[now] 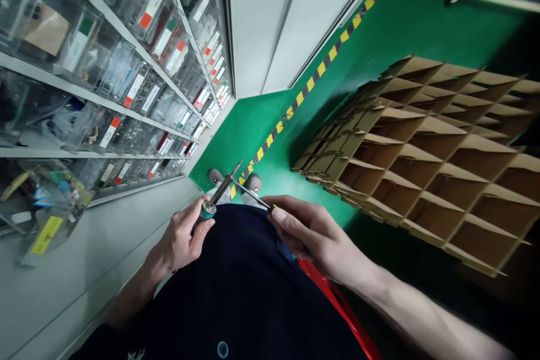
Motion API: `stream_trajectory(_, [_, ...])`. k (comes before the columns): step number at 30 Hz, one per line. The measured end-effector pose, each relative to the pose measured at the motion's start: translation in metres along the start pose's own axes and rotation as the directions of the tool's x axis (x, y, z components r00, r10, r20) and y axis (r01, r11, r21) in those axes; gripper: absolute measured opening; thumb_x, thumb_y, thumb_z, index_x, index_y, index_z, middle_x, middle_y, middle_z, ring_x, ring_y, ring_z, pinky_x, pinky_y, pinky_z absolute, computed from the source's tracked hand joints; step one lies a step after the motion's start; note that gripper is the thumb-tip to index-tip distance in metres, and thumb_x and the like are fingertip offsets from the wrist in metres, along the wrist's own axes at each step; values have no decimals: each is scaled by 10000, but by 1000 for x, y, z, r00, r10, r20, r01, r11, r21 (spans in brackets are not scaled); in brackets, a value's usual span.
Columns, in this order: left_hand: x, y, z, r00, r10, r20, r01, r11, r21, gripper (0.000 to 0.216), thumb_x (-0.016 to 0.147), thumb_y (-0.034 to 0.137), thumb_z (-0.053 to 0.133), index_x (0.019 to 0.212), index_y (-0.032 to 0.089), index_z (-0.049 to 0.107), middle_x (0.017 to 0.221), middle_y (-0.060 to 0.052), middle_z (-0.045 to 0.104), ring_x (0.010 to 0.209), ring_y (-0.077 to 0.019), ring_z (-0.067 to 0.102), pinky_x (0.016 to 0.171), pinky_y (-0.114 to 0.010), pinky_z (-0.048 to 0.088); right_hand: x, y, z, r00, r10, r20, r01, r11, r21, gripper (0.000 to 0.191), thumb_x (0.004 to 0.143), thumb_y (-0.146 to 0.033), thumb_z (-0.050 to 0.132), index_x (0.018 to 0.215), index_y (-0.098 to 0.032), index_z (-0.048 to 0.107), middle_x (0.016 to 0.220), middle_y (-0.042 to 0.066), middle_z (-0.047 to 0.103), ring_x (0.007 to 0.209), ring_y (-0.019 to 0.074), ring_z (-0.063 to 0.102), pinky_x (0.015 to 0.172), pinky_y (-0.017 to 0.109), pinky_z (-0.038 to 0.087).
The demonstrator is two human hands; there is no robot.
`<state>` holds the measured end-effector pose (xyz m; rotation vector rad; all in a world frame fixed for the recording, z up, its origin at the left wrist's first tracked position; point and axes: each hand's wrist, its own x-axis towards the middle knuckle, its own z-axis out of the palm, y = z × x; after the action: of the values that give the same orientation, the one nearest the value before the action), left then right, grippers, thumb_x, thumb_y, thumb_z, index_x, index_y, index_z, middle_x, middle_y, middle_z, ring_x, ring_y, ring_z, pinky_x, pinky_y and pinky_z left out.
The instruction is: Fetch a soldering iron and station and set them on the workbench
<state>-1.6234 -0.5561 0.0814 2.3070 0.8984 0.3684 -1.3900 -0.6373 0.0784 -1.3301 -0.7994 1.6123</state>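
Note:
My left hand (185, 234) is closed around the green handle end of a soldering iron (220, 190), whose metal barrel and pointed tip slant up and to the right. In my right hand (306, 229) is a screwdriver (252, 194), pinched by its dark handle with the thumb on top. Its thin steel shaft points up-left, and its end meets the side of the iron's barrel near the tip. Both tools are held in front of my dark shirt. Most of the screwdriver's handle is hidden by my fingers.
Shelves of clear labelled bins (135, 90) stand on the left, with a bag of small parts (46, 202) at their near end. Cardboard dividers (422, 152) are stacked on the right. Yellow-black tape (310, 85) crosses the green floor beside a white cabinet (270, 17).

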Motion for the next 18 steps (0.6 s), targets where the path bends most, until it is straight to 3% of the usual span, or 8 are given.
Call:
stream_trajectory(2, [2,0,0,1000,20,6,-20,1000,17,412,961,243,406,1333,73,459,771,-102,709,735,-197,708,685,-290,584,1,-2,0,987,113,113,-129,980,150,471,890,-586,463,909,-138,608,558,-60,347,402,52,222,326,199,187])
stream_trajectory(5, [3,-1,0,999,47,14,-47,998,49,399,960,235,407,1321,75,470,787,-104,714,708,-189,707,670,-280,587,2,4,-1,995,-93,34,96,990,-106,391,921,-481,467,754,-149,589,541,-36,388,431,69,306,373,209,263])
stream_trajectory(8, [6,0,-2,998,67,14,-68,995,73,394,960,230,413,1315,72,476,760,-94,707,677,-184,704,651,-269,587,3,16,1,847,-527,-69,380,692,-614,252,922,-284,491,793,-130,642,594,31,535,487,98,418,432,235,321])
stream_trajectory(11, [9,2,-3,997,70,19,-71,994,77,393,962,218,410,1318,66,479,682,-66,681,653,-182,700,637,-262,588,4,25,4,710,-704,-36,359,405,-841,166,888,-186,533,908,-119,683,589,41,573,472,109,425,420,252,302])
stream_trajectory(12, [10,3,-4,997,75,16,-77,994,75,394,962,212,410,1321,64,478,660,-58,672,653,-183,700,639,-262,588,4,25,4,706,-706,-56,350,416,-839,157,884,-181,542,915,-124,685,588,37,573,473,109,431,426,250,315])
stream_trajectory(14, [11,4,-4,996,91,13,-92,993,72,398,958,199,418,1328,61,470,660,-58,672,667,-186,703,653,-264,589,4,22,4,768,-622,-152,354,610,-710,139,877,-224,573,922,-137,672,640,41,594,511,108,475,459,238,369])
stream_trajectory(16, [12,4,-4,994,110,9,-110,991,71,401,952,191,431,1330,63,462,740,-88,700,691,-187,708,670,-266,590,3,16,2,901,-382,-207,284,878,-384,191,858,-325,612,929,-149,638,668,29,581,517,98,477,457,222,389])
stream_trajectory(18, [12,5,-3,992,128,6,-128,989,71,402,949,187,437,1330,63,457,851,-129,719,701,-184,710,676,-264,591,1,9,-1,993,-73,-91,75,997,17,308,829,-453,627,901,-155,594,602,-18,492,453,74,393,383,200,321])
